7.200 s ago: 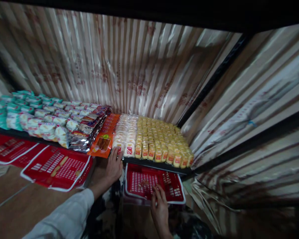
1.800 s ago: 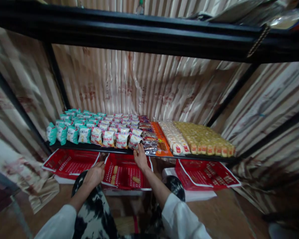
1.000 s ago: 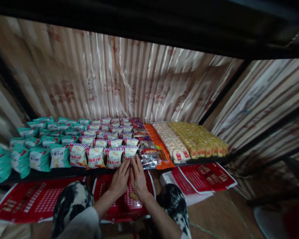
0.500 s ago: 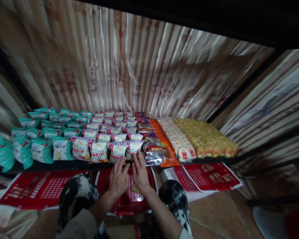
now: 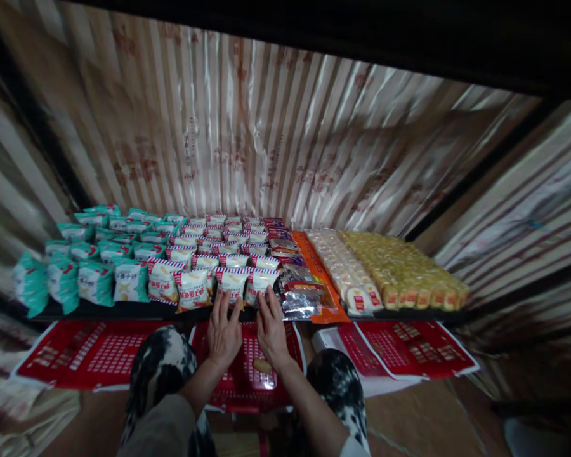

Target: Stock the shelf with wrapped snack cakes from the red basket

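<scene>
My left hand [image 5: 224, 333] has its fingers stretched out and spread. Their tips rest at the lower front of a white snack bag [image 5: 231, 280] with a striped top edge. Close beside it, my right hand [image 5: 271, 329] also has its fingers extended, touching the front of the neighbouring snack bag [image 5: 260, 283]. Both bags stand upright in the front row on a dark shelf [image 5: 166, 312]. Rows of matching bags sit behind them. Under my hands is a red plastic basket [image 5: 247, 397] with a small brownish packet [image 5: 262, 365] inside.
Turquoise snack bags [image 5: 94, 283] fill the shelf's left end. Rightward lie silvery packets [image 5: 301, 299], an orange package [image 5: 330, 298], white round-faced packs [image 5: 359, 297] and yellowish packs [image 5: 409, 293]. More red baskets [image 5: 99, 362] flank my knees. A striped sheet [image 5: 276, 127] hangs behind.
The view has shifted, so the shelf appears farther right. My left hand has moved left relative to the bags, and its fingertips are now against one bag's front. My hands are slightly farther apart.
</scene>
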`<state>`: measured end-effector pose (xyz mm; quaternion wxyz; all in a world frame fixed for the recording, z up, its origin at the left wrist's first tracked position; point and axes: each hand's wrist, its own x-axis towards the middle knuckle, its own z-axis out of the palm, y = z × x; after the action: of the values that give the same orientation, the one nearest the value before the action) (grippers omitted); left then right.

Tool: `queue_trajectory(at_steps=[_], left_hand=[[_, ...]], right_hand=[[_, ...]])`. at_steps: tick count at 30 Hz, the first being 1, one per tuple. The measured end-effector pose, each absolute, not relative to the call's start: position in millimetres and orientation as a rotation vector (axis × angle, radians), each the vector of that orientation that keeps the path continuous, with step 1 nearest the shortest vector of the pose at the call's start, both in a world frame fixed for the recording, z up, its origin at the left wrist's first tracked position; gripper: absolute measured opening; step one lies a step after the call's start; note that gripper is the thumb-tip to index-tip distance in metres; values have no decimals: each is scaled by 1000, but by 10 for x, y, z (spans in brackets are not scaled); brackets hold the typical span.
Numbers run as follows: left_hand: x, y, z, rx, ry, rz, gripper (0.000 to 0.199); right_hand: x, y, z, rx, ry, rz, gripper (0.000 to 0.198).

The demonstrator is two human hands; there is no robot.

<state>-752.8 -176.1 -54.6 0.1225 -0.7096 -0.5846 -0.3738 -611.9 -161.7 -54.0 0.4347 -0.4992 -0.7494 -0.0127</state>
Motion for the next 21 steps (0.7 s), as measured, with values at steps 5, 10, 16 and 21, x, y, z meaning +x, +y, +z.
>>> queue_trajectory(at_steps=[5, 10, 16, 21], left_hand=[[-7523, -1752, -573, -2041, -1693, -1115, 51], [-7524, -1727, -588, -2050, -1690, -1105, 52], [-7515, -1712, -595, -2044, -1693, -1145, 53], [-7500, -1706, -606, -2054, -1693, -1145, 53]], right_hand=[[-6119, -1616, -540, -1259, -1868, -53, 60], [-6127, -1587, -518, -1262, -1865, -80, 60], [-6109, -1535, -508, -1252, -1886, -86, 60], [-6089, -1515, -524, -1262, -1888, -78, 61]])
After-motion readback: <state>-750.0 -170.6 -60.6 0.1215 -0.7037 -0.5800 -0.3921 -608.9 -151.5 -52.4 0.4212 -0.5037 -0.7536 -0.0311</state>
